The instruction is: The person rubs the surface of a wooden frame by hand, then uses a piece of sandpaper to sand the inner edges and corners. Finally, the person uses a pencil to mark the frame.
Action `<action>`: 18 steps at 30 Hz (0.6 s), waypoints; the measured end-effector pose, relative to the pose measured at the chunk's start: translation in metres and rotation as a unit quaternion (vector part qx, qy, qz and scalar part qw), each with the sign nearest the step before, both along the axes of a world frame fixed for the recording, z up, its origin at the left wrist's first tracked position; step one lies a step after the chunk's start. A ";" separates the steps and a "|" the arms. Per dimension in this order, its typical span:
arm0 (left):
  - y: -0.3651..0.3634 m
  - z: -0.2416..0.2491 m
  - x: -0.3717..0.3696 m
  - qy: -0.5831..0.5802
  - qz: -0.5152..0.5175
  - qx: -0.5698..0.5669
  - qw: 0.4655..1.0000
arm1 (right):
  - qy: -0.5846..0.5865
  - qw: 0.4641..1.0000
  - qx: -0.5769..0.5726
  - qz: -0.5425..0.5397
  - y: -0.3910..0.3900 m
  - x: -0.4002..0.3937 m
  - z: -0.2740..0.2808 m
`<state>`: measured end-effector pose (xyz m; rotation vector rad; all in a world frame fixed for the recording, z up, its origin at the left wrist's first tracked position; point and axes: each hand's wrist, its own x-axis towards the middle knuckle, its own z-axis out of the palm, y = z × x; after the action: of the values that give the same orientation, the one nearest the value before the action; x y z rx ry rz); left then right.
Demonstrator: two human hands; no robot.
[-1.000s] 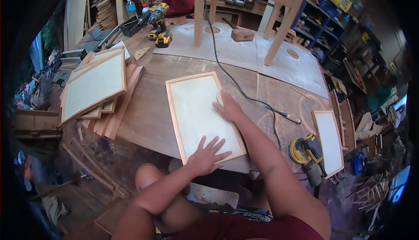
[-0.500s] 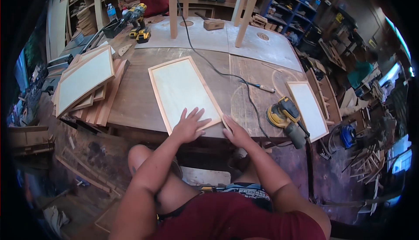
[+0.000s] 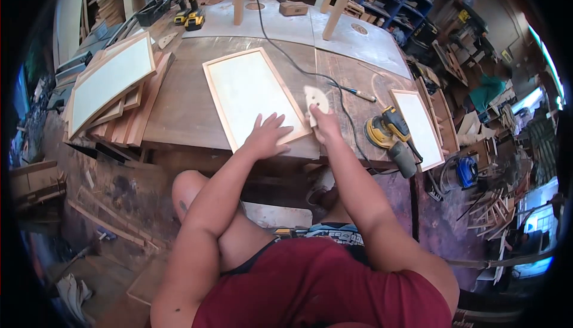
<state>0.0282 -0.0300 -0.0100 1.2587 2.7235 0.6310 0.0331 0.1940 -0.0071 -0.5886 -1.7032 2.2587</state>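
Note:
A pale framed panel point(image 3: 250, 98) with a raised wooden rim lies on the workbench in front of me. My left hand point(image 3: 267, 137) rests flat on its near end, fingers spread. At the panel's right edge, my right hand point(image 3: 325, 124) grips a folded sanding disc point(image 3: 316, 97), cream-coloured with several dark holes. Its upper part stands out above my fingers. To the right of that hand sits a yellow and black orbital sander point(image 3: 385, 136), with a dark cable point(image 3: 349, 117) running between them.
Similar panels point(image 3: 113, 77) are stacked at the left; another framed panel point(image 3: 418, 128) lies at the right edge. A blue-handled tool point(image 3: 358, 94) lies near the cable. Cordless drills point(image 3: 190, 8) stand at the back left, beside wooden furniture legs point(image 3: 239, 0) and a wooden block point(image 3: 293, 8).
My right hand has turned and lifted, bringing the folded sanding disc into sight. My left hand stays on the panel. The camera view has tipped downward, and less of the person opposite shows.

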 end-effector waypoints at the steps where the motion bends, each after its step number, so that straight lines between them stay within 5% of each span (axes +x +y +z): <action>1: 0.000 -0.002 -0.001 -0.005 0.003 0.003 1.000 | 0.016 0.994 -0.108 -0.009 -0.001 -0.003 0.005; 4: 0.004 0.001 -0.009 0.007 0.014 0.052 0.999 | 0.014 0.996 -0.092 0.006 -0.005 -0.003 0.007; 7: 0.010 0.008 -0.021 -0.100 0.038 0.205 0.973 | -0.011 0.996 -0.079 0.047 -0.025 0.008 0.010; 15: 0.029 0.017 -0.033 -0.235 0.036 0.315 0.919 | 0.038 0.996 -0.056 0.057 -0.045 0.013 0.036; 18: 0.030 0.017 -0.037 -0.221 0.043 0.308 0.924 | -0.046 0.985 0.096 0.137 -0.022 0.015 0.028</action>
<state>-0.0091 0.0001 0.0067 0.9102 2.2699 1.6478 0.0483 0.1721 0.0214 -0.4453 -2.1355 2.2335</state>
